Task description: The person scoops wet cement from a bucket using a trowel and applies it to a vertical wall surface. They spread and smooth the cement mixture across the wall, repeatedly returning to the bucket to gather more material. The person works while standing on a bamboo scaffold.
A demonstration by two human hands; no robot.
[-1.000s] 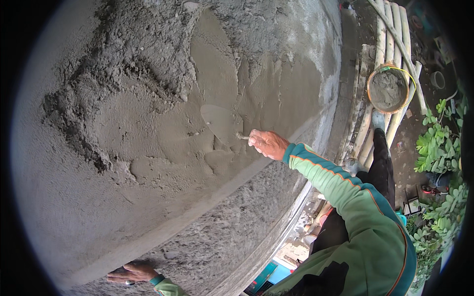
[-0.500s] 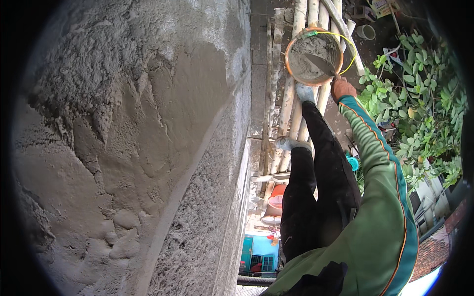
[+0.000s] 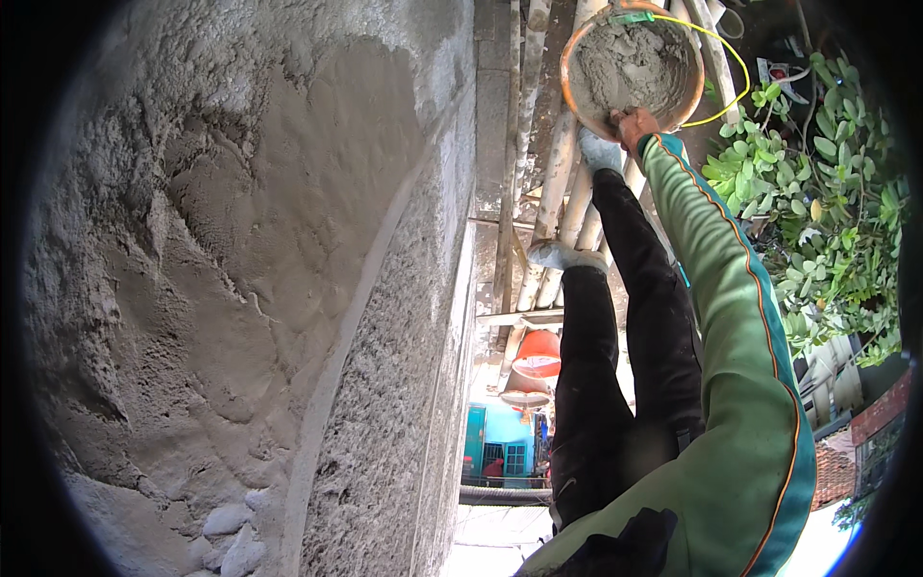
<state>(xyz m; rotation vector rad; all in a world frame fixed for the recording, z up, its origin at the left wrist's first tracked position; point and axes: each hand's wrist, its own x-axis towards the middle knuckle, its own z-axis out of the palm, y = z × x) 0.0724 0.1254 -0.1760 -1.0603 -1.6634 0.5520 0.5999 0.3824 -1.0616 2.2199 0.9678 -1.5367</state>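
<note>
My right hand [image 3: 634,128] is closed at the near rim of an orange-brown bucket [image 3: 568,77] of wet grey mortar [image 3: 635,67]. It grips the trowel's handle; the blade is mostly hidden in the mortar. A yellow cord handle [image 3: 740,72] loops out from the bucket's right side. On the left, a wall [image 3: 250,221] carries rough, wet grey plaster, with a paler band along a speckled lower strip [image 3: 370,413]. My left hand is not in view.
My booted feet [image 3: 558,255] stand on lashed bamboo poles [image 3: 538,231] beside the wall, high above the ground. Leafy branches [image 3: 808,163] crowd the right. A red container [image 3: 536,352] and a turquoise house front [image 3: 505,438] show below.
My right hand left the wall with the trowel and moved right into the mortar bucket. The view swung toward the scaffold, and my left hand left the picture.
</note>
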